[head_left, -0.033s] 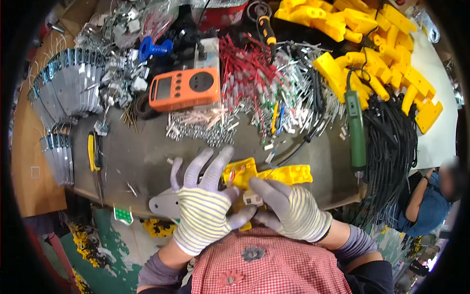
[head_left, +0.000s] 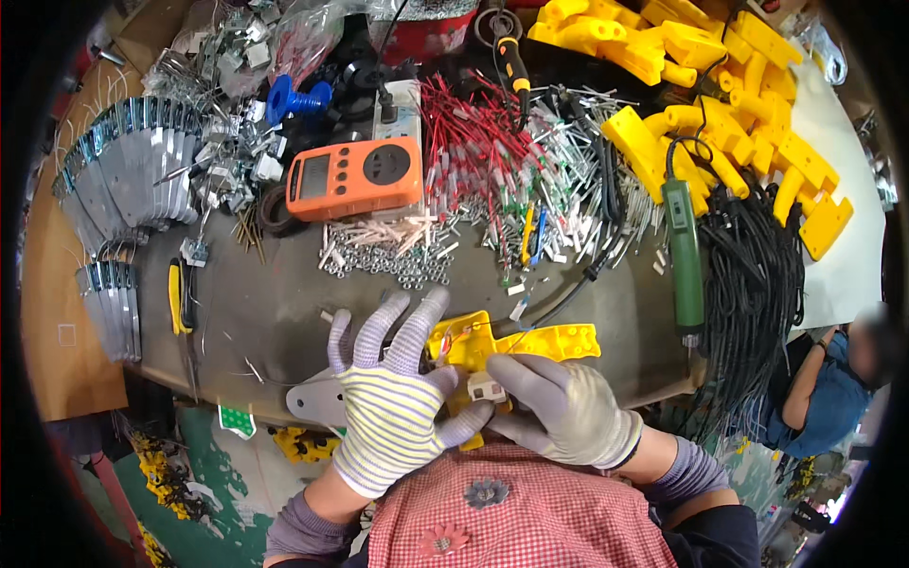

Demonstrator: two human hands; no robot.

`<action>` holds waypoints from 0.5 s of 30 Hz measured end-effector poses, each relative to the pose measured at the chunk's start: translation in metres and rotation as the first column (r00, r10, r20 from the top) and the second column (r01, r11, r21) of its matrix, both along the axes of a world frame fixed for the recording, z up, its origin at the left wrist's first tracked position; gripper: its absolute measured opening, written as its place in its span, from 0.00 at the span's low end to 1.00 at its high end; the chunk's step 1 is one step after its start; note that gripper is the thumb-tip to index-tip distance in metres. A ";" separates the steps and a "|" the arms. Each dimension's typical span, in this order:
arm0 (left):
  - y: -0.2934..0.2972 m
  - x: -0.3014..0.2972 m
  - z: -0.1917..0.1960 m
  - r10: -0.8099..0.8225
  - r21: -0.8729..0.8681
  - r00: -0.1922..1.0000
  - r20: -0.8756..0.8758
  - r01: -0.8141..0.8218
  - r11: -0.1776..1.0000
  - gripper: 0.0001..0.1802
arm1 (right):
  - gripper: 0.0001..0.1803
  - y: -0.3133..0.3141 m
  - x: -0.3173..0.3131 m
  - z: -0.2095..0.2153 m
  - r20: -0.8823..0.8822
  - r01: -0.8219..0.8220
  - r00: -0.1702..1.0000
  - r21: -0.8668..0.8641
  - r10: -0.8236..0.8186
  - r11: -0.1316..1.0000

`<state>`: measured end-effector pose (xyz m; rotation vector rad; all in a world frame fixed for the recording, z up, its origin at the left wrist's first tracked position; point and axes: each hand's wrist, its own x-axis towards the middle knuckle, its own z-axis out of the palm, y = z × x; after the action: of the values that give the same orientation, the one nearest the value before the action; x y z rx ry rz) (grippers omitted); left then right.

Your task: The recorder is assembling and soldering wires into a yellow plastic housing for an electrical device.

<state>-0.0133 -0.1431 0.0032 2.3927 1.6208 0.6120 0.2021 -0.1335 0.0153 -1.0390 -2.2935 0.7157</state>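
In front of me lies an open yellow plastic housing with thin wires inside, close to the bench's front edge. My left hand, in a striped work glove, has its fingers spread over the housing's left side, its thumb lying near a small white block. My right hand, gloved too, is closed with bent fingers at that block, the index finger against its right side. Under the left hand a grey metal plate with a hole sticks out to the left. My palms hide part of the housing.
Behind my hands are an orange multimeter, red and white wire pieces and metal nuts. A green electric screwdriver, black cables and yellow housings lie right; pliers and metal plates left.
The right hand has shifted very slightly, showing more of the white block. The left hand stays spread in nearly the same place. The whole view has moved a little.
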 end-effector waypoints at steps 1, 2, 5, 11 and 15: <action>-0.001 0.001 0.002 -0.010 -0.015 1.000 -0.021 0.010 1.000 0.21 | 0.33 0.005 0.010 0.008 0.005 0.000 1.000 0.002 0.000 1.000; -0.003 0.002 0.004 0.003 -0.002 1.000 -0.003 -0.003 1.000 0.21 | 0.30 0.013 0.024 0.019 0.043 0.037 0.998 0.142 -0.043 0.989; -0.007 0.001 0.006 0.013 0.091 1.000 0.028 -0.015 0.996 0.19 | 0.18 0.066 0.042 0.036 -0.168 0.397 0.917 0.490 -0.363 0.776; -0.010 -0.007 0.007 0.027 0.110 0.999 0.039 -0.031 0.994 0.19 | 0.24 0.236 0.023 0.035 0.232 0.128 0.919 0.591 -0.319 0.797; -0.023 -0.020 0.018 0.041 0.184 0.989 0.144 -0.068 0.981 0.18 | 0.23 0.288 0.014 0.007 0.341 0.017 0.890 0.636 -0.301 0.772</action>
<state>-0.0330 -0.1660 0.0214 2.3760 1.6397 0.9608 0.2160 0.1543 0.0227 -1.1107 -2.4698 -0.3922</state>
